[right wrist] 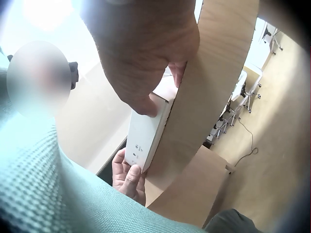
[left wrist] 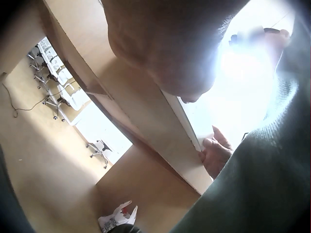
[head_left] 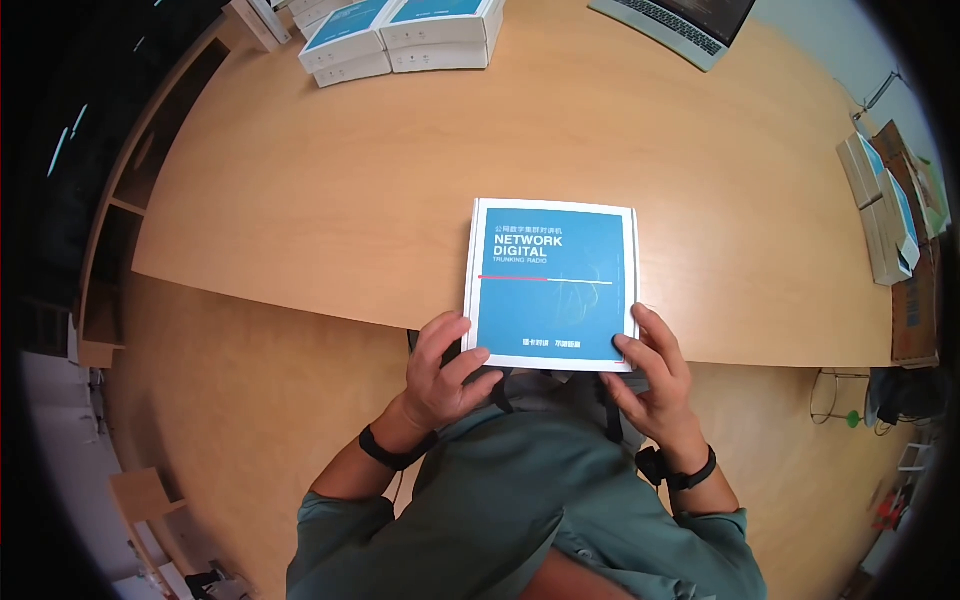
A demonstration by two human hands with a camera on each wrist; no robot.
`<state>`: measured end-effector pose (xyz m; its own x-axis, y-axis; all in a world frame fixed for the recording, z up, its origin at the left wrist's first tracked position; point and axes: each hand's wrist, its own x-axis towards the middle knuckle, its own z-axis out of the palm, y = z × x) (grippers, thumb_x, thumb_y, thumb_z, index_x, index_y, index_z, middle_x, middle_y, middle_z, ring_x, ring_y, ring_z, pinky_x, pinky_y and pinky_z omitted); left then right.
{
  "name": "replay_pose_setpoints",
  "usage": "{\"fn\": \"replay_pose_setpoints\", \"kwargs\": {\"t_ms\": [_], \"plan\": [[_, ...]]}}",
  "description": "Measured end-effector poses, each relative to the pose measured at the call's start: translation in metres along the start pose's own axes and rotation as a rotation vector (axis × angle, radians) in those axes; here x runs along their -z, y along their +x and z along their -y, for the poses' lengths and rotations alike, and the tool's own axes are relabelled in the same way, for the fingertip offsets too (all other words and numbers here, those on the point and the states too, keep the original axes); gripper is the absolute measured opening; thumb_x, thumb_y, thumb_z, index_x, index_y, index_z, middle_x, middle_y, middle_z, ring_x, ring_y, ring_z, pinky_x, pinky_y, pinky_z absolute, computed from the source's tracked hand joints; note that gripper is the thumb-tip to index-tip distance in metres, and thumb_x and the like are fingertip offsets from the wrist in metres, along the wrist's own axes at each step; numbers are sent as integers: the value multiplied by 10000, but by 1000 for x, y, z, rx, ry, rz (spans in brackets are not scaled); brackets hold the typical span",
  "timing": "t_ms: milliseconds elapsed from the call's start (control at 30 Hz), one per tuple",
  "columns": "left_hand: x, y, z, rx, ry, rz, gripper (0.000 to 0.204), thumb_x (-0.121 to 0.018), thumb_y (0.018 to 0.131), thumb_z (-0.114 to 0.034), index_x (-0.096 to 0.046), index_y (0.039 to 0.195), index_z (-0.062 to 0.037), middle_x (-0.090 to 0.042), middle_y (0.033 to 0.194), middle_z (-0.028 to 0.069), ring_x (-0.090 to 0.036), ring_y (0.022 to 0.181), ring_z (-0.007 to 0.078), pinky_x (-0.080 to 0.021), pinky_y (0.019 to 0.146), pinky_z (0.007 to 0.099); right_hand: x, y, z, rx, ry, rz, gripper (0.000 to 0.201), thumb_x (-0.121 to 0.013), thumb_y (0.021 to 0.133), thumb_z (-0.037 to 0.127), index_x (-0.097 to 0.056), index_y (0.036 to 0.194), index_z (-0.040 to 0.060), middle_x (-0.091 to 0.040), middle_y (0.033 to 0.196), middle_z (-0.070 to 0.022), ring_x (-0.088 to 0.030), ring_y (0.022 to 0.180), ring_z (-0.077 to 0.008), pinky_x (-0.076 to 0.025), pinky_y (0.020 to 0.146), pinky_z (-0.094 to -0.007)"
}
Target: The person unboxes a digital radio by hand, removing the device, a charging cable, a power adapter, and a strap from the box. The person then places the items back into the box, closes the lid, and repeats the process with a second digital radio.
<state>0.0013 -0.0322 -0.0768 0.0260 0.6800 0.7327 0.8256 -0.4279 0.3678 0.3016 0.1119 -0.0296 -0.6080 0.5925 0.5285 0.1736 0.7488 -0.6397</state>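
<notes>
A white box with a blue printed top [head_left: 550, 300] lies at the table's near edge in the head view, its near side reaching slightly past that edge. The left hand [head_left: 445, 375] grips its near left corner, fingers on the left side and top edge. At the near right corner the right hand [head_left: 655, 380] holds it, fingertips on the top and side, thumb below. In the right wrist view the box's white side [right wrist: 143, 133] shows between the right hand [right wrist: 146, 53] and the left hand [right wrist: 130, 179]. The box's underside is hidden.
Stacked blue-and-white boxes [head_left: 435, 55] stand at the table's far left, and a laptop [head_left: 670, 30] at the far side. More boxes [head_left: 880, 220] lie by a brown carton [head_left: 915, 315] at the right edge. The wooden table [head_left: 300, 200] has its near edge by the person's body.
</notes>
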Motion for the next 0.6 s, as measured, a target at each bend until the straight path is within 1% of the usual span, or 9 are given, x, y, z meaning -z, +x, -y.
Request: {"fn": "replay_pose_setpoints", "kwargs": {"t_ms": [33, 67, 133, 233, 433, 600], "plan": [[0, 0, 1, 29, 0, -7, 726, -988, 784, -120, -589, 1390, -83, -572, 1467, 249, -668, 1258, 459, -625, 978, 526, -1, 0, 0, 2, -3, -4, 529, -909, 825, -27, -744, 1327, 0, -572, 1563, -277, -758, 1175, -344, -666, 938, -406], [-1, 0, 0, 28, -2, -8, 726, -988, 784, -120, -589, 1390, -83, -572, 1467, 249, -668, 1258, 459, -625, 978, 526, -2, -1, 0, 2, -5, -5, 529, -909, 825, -27, -744, 1327, 0, -572, 1563, -277, -758, 1175, -344, -666, 938, -406], [-4, 3, -1, 105, -4, -25, 719, -977, 808, -106, -586, 1409, -57, -588, 1477, 301, -688, 1235, 454, -625, 967, 497, -3, -2, -1, -4, 1, -9, 522, -915, 824, -22, -749, 1319, 1, -572, 1561, -279, -756, 1197, -356, -665, 954, -410], [-3, 6, -4, 113, 12, -26, 715, -970, 817, -93, -585, 1417, -42, -615, 1456, 307, -702, 1211, 442, -625, 956, 473, -3, -2, -1, -4, 6, -15, 523, -919, 822, -18, -750, 1317, 3, -574, 1559, -278, -754, 1211, -367, -662, 969, -417], [-4, 7, -6, 118, 18, -46, 730, -980, 801, -98, -587, 1414, -48, -623, 1441, 298, -710, 1198, 425, -630, 946, 465, -3, -2, 1, -15, -16, -21, 524, -921, 821, -14, -751, 1316, 11, -575, 1561, -280, -729, 1272, -387, -646, 1017, -430], [-5, 7, -7, 124, 34, -51, 730, -980, 797, -96, -589, 1412, -54, -628, 1435, 289, -717, 1175, 421, -632, 935, 460, -3, -3, 2, -18, -24, -23, 524, -920, 821, -9, -752, 1317, 16, -579, 1563, -281, -717, 1294, -384, -635, 1034, -429]]}}
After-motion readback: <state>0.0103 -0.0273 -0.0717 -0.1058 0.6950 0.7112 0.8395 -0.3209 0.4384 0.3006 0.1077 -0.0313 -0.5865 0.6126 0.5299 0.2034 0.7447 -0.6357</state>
